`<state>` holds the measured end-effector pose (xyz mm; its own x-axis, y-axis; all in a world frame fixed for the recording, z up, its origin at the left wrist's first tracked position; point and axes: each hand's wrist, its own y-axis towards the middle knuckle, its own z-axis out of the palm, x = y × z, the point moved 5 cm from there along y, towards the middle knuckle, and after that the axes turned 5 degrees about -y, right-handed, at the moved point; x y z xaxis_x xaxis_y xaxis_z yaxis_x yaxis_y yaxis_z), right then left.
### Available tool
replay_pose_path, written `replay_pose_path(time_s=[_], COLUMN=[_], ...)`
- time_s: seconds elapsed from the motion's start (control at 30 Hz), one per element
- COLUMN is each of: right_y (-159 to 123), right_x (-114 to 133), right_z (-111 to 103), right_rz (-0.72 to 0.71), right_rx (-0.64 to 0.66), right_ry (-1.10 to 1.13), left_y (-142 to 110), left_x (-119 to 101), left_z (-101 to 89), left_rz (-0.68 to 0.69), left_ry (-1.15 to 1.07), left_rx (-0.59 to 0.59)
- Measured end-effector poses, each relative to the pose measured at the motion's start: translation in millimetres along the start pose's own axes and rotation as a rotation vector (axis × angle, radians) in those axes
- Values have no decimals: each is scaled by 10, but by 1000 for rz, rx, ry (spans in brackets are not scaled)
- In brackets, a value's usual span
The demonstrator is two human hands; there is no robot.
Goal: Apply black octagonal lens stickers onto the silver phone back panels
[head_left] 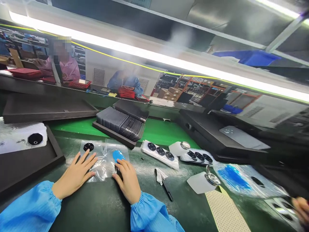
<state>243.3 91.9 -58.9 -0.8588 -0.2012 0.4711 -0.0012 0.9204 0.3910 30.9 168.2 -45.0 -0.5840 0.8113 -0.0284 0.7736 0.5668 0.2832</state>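
My left hand (74,175) lies flat with its fingers spread on a clear plastic film, fingertips just below a round black disc (88,147). My right hand (129,180) rests to its right, thumb apart from the fingers, with fingertips at the lower edge of a blue disc (118,155). Beneath that disc is another piece of clear film (109,169), crinkled between my hands. Whether the two films are one piece I cannot tell. Both hands touch the dark green tabletop (101,206) through the film.
Left is a black tray (54,151) with film sheets (14,138). Behind, a rack (118,122) holds dark plates. To the right are film packs with black discs (160,151), two metal-topped bottles (199,182), a black pen-like tool (167,190), and another person's hand (301,206).
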Motion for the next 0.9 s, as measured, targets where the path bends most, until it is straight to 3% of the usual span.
replay_pose_path(time_s=[0.17,0.27,0.4,0.5,0.57,0.63,0.7,0.8,0.9], right_y=[9,86,291,429,478,497,498,489,503], right_x=[83,-77,-827,-1525,-1867,-2064,-2150,-2187,-2222], right_z=[47,-148,-839,-1297,-1430,-1432,-1367,-1273,-1250], right_rz=[-11,21,210,382,461,497,502,487,479], right_rx=[23,13,-44,37,122,195,243,283,313], right_ry=[-22,-43,-139,-245,-299,-338,-370,-411,-438], left_y=[-14,3,55,56,7,-71,-142,-198,-216], left_x=[78,82,-143,-562,-934,-1269,-1495,-1610,-1604], left_z=[18,-33,-199,-317,-361,-375,-386,-376,-316], left_rz=[-14,-28,12,146,330,504,616,641,623], left_ry=[-28,-55,-135,-212,-294,-358,-381,-376,-385], left_rx=[2,-1,-34,-26,18,61,14,-133,-153])
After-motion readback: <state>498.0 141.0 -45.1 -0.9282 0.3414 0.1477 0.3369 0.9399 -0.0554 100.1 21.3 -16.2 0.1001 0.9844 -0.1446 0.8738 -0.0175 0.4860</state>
